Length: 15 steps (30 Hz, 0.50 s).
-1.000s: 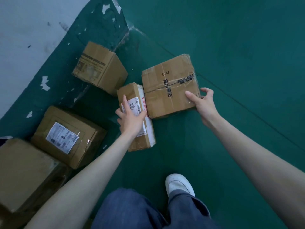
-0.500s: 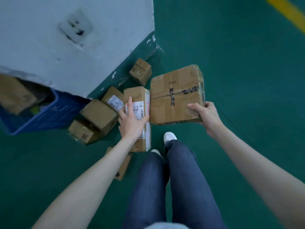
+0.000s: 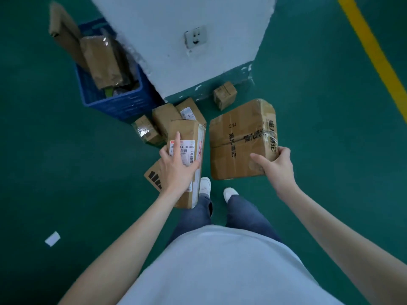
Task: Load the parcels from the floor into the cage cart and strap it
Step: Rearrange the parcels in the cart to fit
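My left hand [image 3: 177, 170] grips a narrow brown parcel with a white shipping label [image 3: 187, 137], held up off the floor. My right hand [image 3: 276, 166] grips the near right corner of a wider taped brown parcel marked CNJ [image 3: 240, 137], also lifted. Several more cardboard parcels [image 3: 164, 119] lie on the green floor below, against the base of a white pillar, with one small box [image 3: 224, 94] further right and a flat box with black bars [image 3: 154, 177] under my left wrist. No cage cart is in view.
A blue plastic crate [image 3: 114, 100] holding cardboard pieces stands left of the white pillar [image 3: 176, 29], which carries a wall socket. A yellow floor line [image 3: 374, 49] runs at the far right. A white scrap of paper [image 3: 52, 238] lies on the floor at left. My feet stand below the parcels.
I have risen from a crouch with both parcels lifted off the floor. The view has pulled back, bringing the pillar, crate and other parcels into sight.
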Motion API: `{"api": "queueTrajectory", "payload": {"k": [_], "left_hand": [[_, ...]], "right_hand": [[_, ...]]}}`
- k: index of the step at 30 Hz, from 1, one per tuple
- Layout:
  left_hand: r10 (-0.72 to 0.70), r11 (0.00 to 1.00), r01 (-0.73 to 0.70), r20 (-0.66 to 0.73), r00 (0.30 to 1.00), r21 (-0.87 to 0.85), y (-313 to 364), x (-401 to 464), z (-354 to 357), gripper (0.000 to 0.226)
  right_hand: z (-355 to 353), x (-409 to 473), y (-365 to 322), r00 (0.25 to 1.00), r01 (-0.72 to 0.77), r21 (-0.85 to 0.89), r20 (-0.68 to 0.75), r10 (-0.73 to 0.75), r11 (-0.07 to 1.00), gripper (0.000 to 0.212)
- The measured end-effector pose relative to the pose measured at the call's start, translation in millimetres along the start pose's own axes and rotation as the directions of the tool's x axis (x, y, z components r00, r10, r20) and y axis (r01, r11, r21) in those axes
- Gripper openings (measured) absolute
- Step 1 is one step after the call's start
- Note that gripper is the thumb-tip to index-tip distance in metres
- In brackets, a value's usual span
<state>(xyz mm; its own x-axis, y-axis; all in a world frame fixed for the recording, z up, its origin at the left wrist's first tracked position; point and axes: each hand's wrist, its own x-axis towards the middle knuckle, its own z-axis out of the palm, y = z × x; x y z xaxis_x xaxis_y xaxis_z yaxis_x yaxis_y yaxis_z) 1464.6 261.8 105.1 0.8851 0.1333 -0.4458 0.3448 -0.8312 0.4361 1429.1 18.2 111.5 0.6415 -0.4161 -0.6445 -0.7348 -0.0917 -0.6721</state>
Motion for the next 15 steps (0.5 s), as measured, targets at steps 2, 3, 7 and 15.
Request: {"api": "queueTrajectory", "payload": {"k": [2,3,7,15], "left_hand": [[-0.064,0.998,0.063,-0.051,0.997,-0.027,-6,-24,3,0.094],[-0.100,0.994,0.098,-0.066,0.993,-0.040,-8,-34,7,0.094],[-0.267,0.961,0.254,-0.118,0.957,-0.113,-21,-80,28,0.092],[-0.553,0.818,0.484,-0.200,0.809,-0.310,-55,-190,68,0.092]], "right_hand": [[-5,-5,-3,0.996,0.064,-0.069,0.073,-0.059,0.996,0.071],[-7,-5,-4,0.992,0.085,-0.093,0.102,-0.076,0.992,0.070],[-14,-7,-4,0.963,0.183,-0.206,0.234,-0.133,0.961,0.072],[5,-36,13,0.853,0.370,-0.354,0.495,-0.163,0.859,0.080]]}}
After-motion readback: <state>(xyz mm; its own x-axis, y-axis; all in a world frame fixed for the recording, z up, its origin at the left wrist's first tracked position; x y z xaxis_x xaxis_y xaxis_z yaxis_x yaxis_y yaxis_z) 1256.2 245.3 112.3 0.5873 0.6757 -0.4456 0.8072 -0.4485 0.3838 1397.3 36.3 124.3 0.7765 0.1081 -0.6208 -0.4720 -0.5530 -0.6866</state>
